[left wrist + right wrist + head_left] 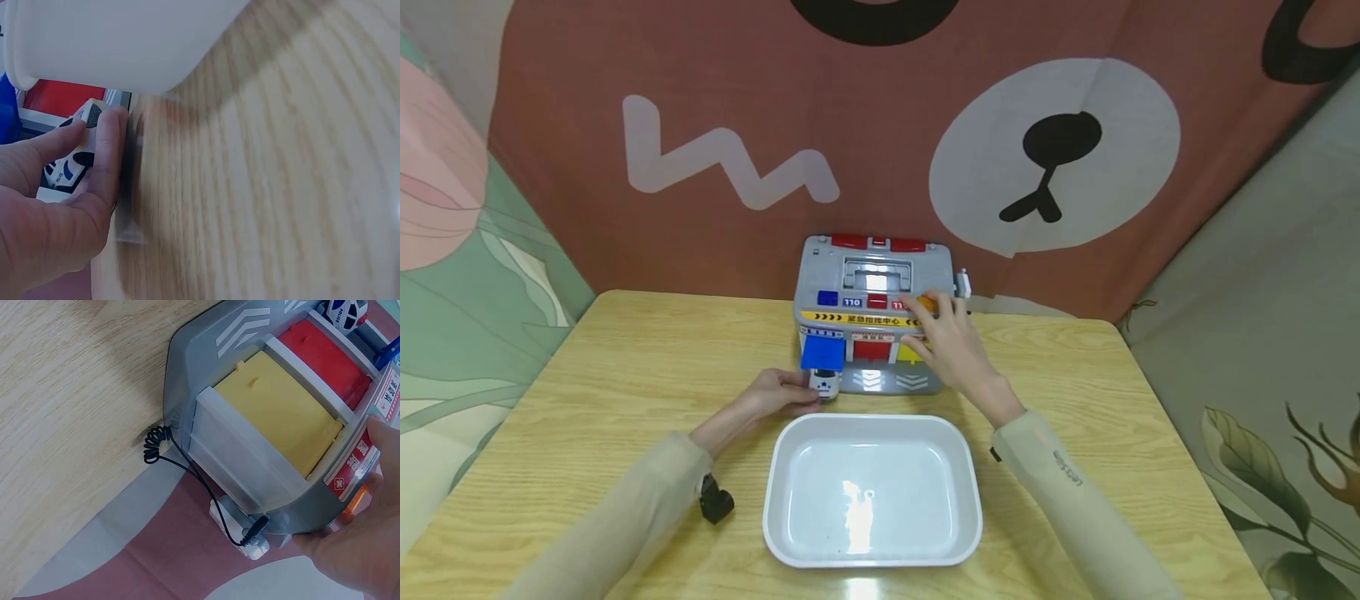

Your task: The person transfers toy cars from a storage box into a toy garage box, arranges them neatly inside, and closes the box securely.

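A grey toy garage stands at the back of the table in the head view. My left hand pinches a small white toy police car between thumb and fingers, at the garage's left bay. The blue door of that bay is raised above the car. My right hand holds the roof's front right edge. Its fingers are by the orange button, and its thumb is at the front sign strip. The red door and yellow door are closed.
In front of the garage lies a white plastic tray. A coiled black cord leads to a white-and-grey piece at the garage's right side. The printed cloth hangs behind the table.
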The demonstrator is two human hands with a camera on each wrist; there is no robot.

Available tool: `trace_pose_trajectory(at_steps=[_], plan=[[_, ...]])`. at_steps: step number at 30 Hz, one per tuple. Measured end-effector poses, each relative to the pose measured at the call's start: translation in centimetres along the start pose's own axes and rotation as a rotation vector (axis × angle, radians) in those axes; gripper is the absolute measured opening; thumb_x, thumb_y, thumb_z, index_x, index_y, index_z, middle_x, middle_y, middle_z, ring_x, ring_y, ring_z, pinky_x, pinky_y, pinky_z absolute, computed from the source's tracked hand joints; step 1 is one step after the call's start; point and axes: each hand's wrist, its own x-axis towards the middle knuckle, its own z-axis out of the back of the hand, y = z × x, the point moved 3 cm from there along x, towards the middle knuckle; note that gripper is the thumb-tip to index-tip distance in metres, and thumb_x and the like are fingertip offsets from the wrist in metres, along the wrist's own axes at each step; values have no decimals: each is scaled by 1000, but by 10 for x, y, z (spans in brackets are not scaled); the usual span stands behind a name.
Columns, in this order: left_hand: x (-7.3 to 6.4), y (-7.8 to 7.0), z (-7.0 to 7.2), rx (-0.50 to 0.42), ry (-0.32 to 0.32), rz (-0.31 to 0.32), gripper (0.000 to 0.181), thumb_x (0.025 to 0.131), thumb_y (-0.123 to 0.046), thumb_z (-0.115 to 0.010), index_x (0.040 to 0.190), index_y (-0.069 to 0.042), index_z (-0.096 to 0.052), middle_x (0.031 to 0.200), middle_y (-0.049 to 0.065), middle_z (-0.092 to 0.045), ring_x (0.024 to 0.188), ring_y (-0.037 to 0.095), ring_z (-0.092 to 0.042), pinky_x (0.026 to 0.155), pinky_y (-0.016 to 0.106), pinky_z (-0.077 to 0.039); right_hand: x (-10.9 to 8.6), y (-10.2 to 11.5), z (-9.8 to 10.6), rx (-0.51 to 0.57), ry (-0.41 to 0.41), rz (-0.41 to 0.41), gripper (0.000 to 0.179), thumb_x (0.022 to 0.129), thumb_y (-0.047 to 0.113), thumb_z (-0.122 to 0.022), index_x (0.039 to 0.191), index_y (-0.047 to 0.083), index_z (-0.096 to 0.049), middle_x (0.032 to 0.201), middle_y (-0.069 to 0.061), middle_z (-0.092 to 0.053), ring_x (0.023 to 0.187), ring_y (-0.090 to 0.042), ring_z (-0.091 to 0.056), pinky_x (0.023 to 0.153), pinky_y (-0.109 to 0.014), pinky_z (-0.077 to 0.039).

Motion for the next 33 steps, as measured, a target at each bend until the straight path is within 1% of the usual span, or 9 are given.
trace_pose_trajectory(at_steps=[2, 5, 8, 11, 14, 19, 26, 30, 33], plan=[[1, 1, 0, 17, -1, -3, 35, 94, -4, -61, 123, 15, -54, 106, 26, -67, 87, 25, -71, 78, 33, -56, 0, 0, -1, 3, 0, -2, 65, 94, 46, -58, 151, 25, -34, 143, -20, -33, 119, -37, -34, 88, -46, -48], [2, 3, 0, 48, -1, -9, 30, 96, -8, -59, 114, 16, -59, 92, 20, -70, 81, 22, -71, 76, 32, -57, 0, 0, -1, 5, 3, -6, 65, 93, 46, -58, 151, 26, -34, 143, -19, -33, 119, -37, -33, 89, -46, -48], [3, 5, 1, 69, -1, -9, 31, 98, -12, -58, 111, 15, -61, 87, 15, -71, 78, 20, -70, 75, 32, -57, 0, 0, -2, 6, 8, -12, 66, 93, 46, -58, 151, 26, -33, 144, -19, -32, 120, -37, -33, 90, -46, -48], [4, 5, 2, 72, 18, -25, 34, 100, -15, -54, 112, 17, -59, 87, 15, -70, 78, 20, -69, 76, 33, -57, 0, 1, -2, 7, 12, -17, 66, 93, 46, -58, 151, 26, -33, 144, -19, -32, 121, -37, -32, 90, -47, -48], [5, 6, 3, 56, 37, -39, 36, 101, -16, -50, 115, 17, -57, 89, 15, -70, 79, 20, -69, 77, 33, -57, -1, 1, -2, 8, 12, -17, 66, 94, 46, -58, 151, 27, -33, 144, -19, -31, 121, -37, -32, 90, -46, -48], [7, 7, 3, 24, 54, -37, 37, 103, -19, -47, 116, 14, -57, 93, 16, -70, 81, 22, -70, 75, 35, -58, -1, 1, -1, 5, 4, -13, 65, 94, 46, -58, 151, 26, -33, 144, -19, -32, 121, -36, -32, 91, -46, -47], [9, 9, 1, -32, 112, -45, 40, 104, -22, -39, 121, 10, -56, 101, 16, -70, 85, 23, -69, 74, 35, -58, -2, 0, -2, 2, -4, -9, 65, 94, 46, -58, 151, 26, -34, 144, -19, -32, 120, -36, -33, 91, -46, -47], [11, 7, 2, -78, 156, -31, 51, 106, -33, -31, 124, 9, -54, 105, 16, -70, 87, 23, -69, 74, 35, -57, -1, 0, -2, 6, -7, -13, 65, 94, 47, -58, 151, 27, -33, 144, -19, -31, 121, -36, -32, 90, -46, -48], [11, 4, 4, -102, 207, -24, 68, 105, -48, -22, 127, 9, -50, 108, 17, -69, 90, 24, -69, 75, 35, -57, -1, -1, -2, 6, -10, -14, 65, 94, 47, -58, 151, 27, -33, 144, -19, -31, 121, -36, -32, 90, -46, -48]])
